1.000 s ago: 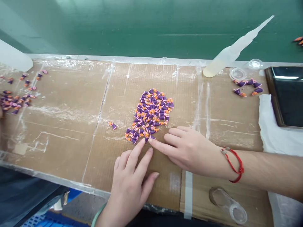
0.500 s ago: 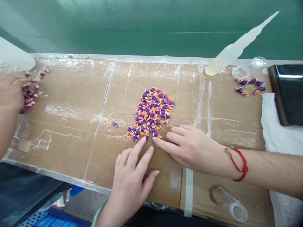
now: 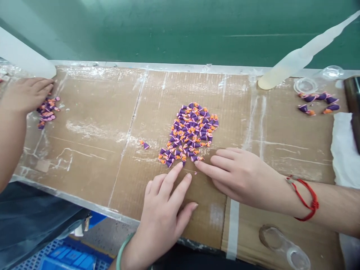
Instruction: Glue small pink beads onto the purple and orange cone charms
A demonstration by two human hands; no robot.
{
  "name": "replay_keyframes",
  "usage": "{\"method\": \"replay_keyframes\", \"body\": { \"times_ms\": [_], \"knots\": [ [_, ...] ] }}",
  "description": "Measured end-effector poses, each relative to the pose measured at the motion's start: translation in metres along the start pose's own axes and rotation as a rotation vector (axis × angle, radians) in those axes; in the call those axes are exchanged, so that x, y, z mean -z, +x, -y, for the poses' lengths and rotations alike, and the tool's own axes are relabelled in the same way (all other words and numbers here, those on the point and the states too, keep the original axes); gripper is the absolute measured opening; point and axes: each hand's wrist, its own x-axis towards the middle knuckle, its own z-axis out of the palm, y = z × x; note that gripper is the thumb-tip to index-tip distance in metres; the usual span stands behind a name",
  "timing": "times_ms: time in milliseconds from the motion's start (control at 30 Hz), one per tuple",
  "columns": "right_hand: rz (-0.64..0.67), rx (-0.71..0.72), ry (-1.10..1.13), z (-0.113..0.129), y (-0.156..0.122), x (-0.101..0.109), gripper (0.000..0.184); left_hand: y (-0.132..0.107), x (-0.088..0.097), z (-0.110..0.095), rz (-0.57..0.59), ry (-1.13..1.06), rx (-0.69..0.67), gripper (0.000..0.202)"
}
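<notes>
A flat cluster of small purple, pink and orange figurine-like pieces [image 3: 191,131] lies on the cardboard in the middle. My left hand [image 3: 168,210], with a green bangle at its wrist, rests below it, fingers spread, its index fingertip touching a piece at the lower edge. From the right reaches my right hand [image 3: 239,172], wearing a red string bracelet. Its index fingertip touches a loose-lying purple piece [image 3: 194,159] at the cluster's lower right, and nothing is gripped. One stray piece [image 3: 144,144] sits apart on the left. A tiny pink bit [image 3: 195,173] lies between my hands.
At far left, another person's hand [image 3: 25,93] covers part of a second pile of pieces [image 3: 47,110]. A squeeze bottle [image 3: 284,69] leans at the back right, near clear plastic lids [image 3: 305,85] and several more pieces [image 3: 317,98]. A clear container [image 3: 284,245] lies at the front right.
The view has shifted, so everything sits further right. My hands have barely moved relative to the cluster. The other person's hand has moved back a little, uncovering more of their pile.
</notes>
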Motion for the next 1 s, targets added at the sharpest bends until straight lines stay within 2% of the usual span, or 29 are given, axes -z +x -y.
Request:
{"method": "replay_keyframes", "body": {
  "times_ms": [133,300,1000],
  "knots": [
    [-0.054,-0.016,0.033,-0.002,0.009,0.002,0.026,-0.001,0.000,0.000,-0.003,-0.009,0.003,0.039],
    [0.001,-0.008,-0.009,-0.006,0.020,-0.001,0.027,-0.002,-0.001,0.001,-0.001,-0.020,0.007,0.039],
    [-0.029,-0.013,-0.053,-0.009,0.017,-0.004,0.020,-0.002,0.001,0.001,-0.017,-0.047,0.013,0.038]
  ]
}}
